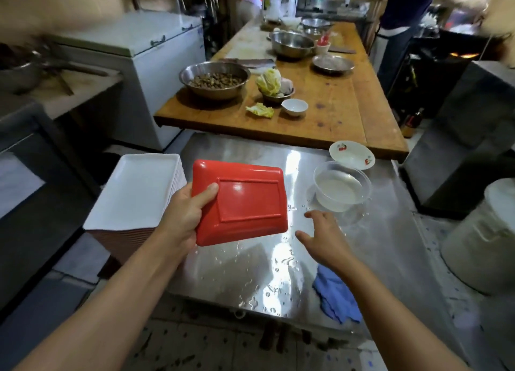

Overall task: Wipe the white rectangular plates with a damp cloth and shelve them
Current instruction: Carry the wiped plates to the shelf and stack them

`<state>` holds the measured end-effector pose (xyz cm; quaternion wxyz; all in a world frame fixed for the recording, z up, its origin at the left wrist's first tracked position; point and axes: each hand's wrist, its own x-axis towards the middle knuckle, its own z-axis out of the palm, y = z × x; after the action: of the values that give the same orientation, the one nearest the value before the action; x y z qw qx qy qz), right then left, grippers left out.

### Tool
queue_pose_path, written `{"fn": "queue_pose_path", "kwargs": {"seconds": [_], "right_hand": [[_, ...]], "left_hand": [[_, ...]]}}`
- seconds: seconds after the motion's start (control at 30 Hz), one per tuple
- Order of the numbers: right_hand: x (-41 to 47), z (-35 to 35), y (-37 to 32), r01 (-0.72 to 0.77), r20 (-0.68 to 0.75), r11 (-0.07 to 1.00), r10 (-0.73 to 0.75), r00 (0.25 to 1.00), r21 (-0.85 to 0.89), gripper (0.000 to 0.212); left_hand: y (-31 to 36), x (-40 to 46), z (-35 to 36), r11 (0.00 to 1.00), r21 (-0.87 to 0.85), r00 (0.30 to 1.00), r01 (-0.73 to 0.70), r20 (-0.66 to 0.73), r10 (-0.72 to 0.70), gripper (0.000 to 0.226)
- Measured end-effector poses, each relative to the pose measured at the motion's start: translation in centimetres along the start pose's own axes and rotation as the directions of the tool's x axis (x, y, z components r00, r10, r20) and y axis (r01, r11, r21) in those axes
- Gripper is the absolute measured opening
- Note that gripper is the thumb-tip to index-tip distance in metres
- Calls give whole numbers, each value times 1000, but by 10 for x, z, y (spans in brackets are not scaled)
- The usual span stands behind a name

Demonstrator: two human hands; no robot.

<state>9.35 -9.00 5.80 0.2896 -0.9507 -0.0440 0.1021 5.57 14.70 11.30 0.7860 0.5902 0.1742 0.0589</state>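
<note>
The left hand (182,217) grips one rectangular plate (239,203) by its left edge, red underside up, thumb on the base, above the wet steel table (250,153), beside one stack of plates (139,192); the right hand (324,237), fingers spread, holds nothing, near one blue cloth (334,295) and one water bowl (341,186).

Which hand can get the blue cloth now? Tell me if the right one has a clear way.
Probably yes. The right hand is open, holds nothing, and hovers above the steel table; the blue cloth lies just beneath its forearm, uncovered. The left hand holds the red plate.
</note>
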Motion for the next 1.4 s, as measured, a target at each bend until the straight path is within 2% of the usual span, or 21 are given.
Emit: {"fn": "queue_pose_path", "kwargs": {"seconds": [0.17,0.3,0.43,0.53,0.63,0.7,0.8,0.93,1.13,1.23,1.4], "right_hand": [[10,-12,-54,165,-5,986,-165,986,22,49],[20,-9,-94,268,-10,961,-268,963,68,50],[25,-1,-126,365,-2,926,-366,931,102,48],[26,9,-144,399,-8,911,-400,916,104,47],[25,20,-160,413,-4,905,-415,910,101,46],[23,27,-170,414,9,905,-417,909,97,46],[23,37,-179,412,11,906,-415,910,99,44],[23,52,-192,369,-11,922,-370,929,121,39],[17,77,-206,266,-62,955,-260,964,134,37],[11,87,-209,196,-86,970,-185,979,143,38],[-2,94,-210,106,-128,982,-86,988,157,38]], "left_hand": [[31,-13,-16,951,196,963,-238,-81,258,21],[54,-23,-26,850,364,882,-380,-133,452,18],[75,-34,-43,612,651,761,-449,-80,644,22],[79,-40,-63,452,775,724,-441,10,690,33],[76,-40,-85,263,871,675,-414,100,731,17],[71,-38,-100,135,912,657,-388,171,734,11],[62,-31,-123,9,935,683,-356,254,685,13],[47,-20,-147,-139,908,688,-395,393,611,11],[33,-5,-162,-292,826,639,-482,560,528,14],[28,-7,-161,-303,799,618,-519,596,513,30],[19,-3,-167,-342,786,619,-515,617,486,27]]}}
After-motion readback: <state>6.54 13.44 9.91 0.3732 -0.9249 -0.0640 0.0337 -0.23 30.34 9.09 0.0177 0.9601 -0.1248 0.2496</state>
